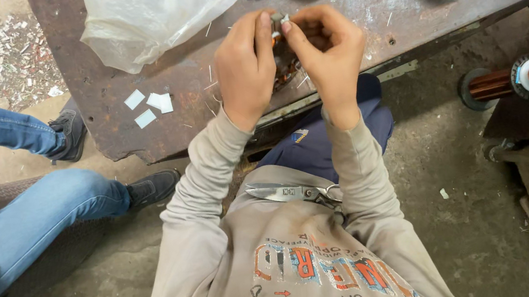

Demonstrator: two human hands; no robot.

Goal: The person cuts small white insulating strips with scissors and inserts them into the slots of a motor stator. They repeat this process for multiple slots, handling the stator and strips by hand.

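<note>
Copper-wound stator (286, 69) sits at the near edge of the rusty tabletop (355, 11), mostly hidden under your hands. Your left hand (245, 68) and right hand (328, 53) together pinch a small pale insulation slip (279, 21) above it. The slip looks light and flimsy; the stator seems heavy and stiff, best held by its rim.

A rough, rust-stained metal table (136, 118) is seen. On it a glossy, crinkled plastic bag (149, 13) and matt white paper slips (149, 106) are laid. Beyond its right edge, shiny copper wire is wound on a spool (520, 78). Dull steel scissors (295, 194) are rested on matt cloth.
</note>
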